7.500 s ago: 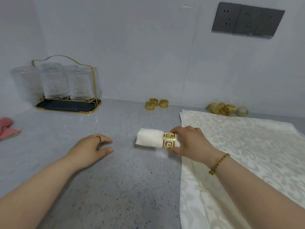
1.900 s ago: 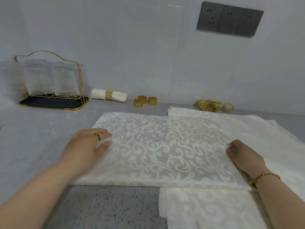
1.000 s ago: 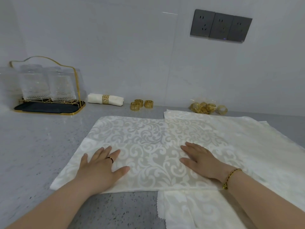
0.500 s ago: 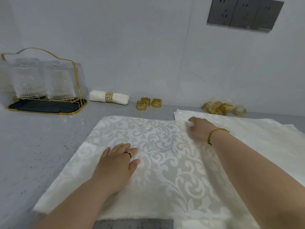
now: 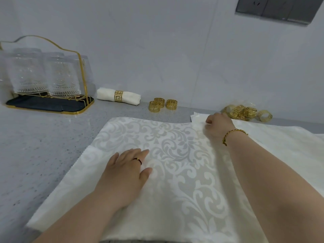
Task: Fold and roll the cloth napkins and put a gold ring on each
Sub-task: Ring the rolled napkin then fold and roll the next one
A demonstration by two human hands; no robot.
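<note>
An ivory scroll-patterned damask cloth napkin (image 5: 175,155) lies flat on the speckled grey counter (image 5: 43,137), with its pinked edge at 9 o'clock. The left hand (image 5: 126,171) presses its middle, fingers straight and close together. The right hand (image 5: 218,128) pinches its 1 o'clock corner. Bare counter spreads toward 10 o'clock. Three fretwork gold rings (image 5: 163,104) sit at 12.

we have one view only, a wide-angle camera worn on the head. it looks forward and down across the grey bench (image 5: 40,148) toward the back wall (image 5: 157,50), sitting close above the spread napkin (image 5: 175,146); the socket panel (image 5: 273,9) is cut off at the top edge.
</note>
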